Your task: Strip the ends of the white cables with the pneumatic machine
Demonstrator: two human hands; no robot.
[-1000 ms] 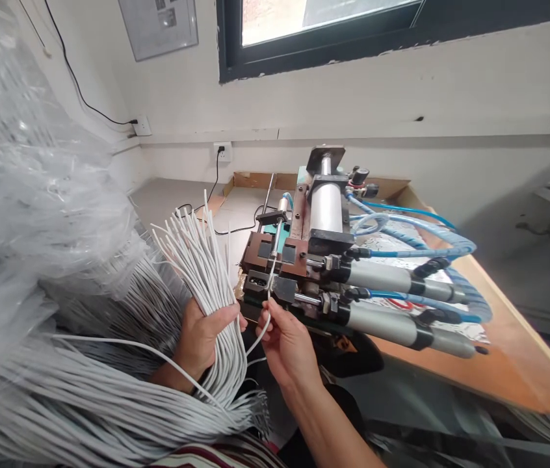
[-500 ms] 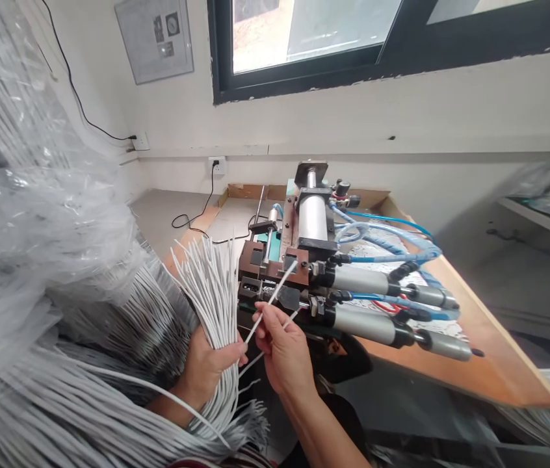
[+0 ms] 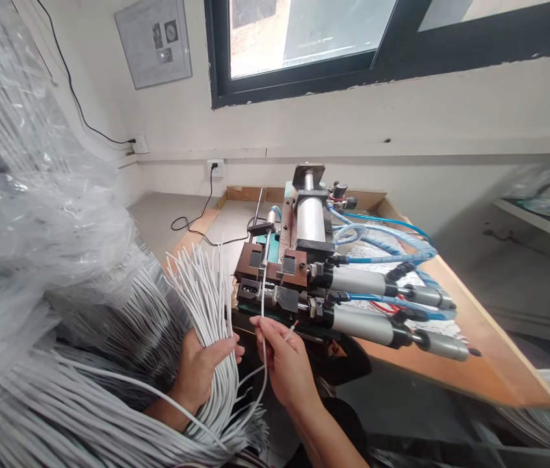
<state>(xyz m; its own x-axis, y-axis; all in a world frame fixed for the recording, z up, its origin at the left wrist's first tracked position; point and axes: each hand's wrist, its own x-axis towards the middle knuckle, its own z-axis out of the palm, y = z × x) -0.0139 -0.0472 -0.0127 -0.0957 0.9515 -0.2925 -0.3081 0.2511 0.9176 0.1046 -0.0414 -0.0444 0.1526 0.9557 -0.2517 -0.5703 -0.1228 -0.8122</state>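
Observation:
My left hand (image 3: 200,370) grips a thick bundle of white cables (image 3: 207,292) that fans upward beside the machine. My right hand (image 3: 282,361) pinches a single white cable (image 3: 262,305) that stands upright, its tip reaching into the front jaws of the pneumatic machine (image 3: 304,273). A second cable end with bare strands sticks out to the right of my right fingers. The machine has a vertical silver cylinder and two horizontal cylinders with blue air hoses (image 3: 387,237).
A big heap of white cables in clear plastic (image 3: 36,260) fills the left side. The machine sits on a wooden table (image 3: 489,364) against a white wall with sockets (image 3: 215,168) and a black cord. A window is above.
The single cable in my right hand swung from a rightward tilt to upright, with its tip now at the machine's jaws. My left hand keeps holding the bundle.

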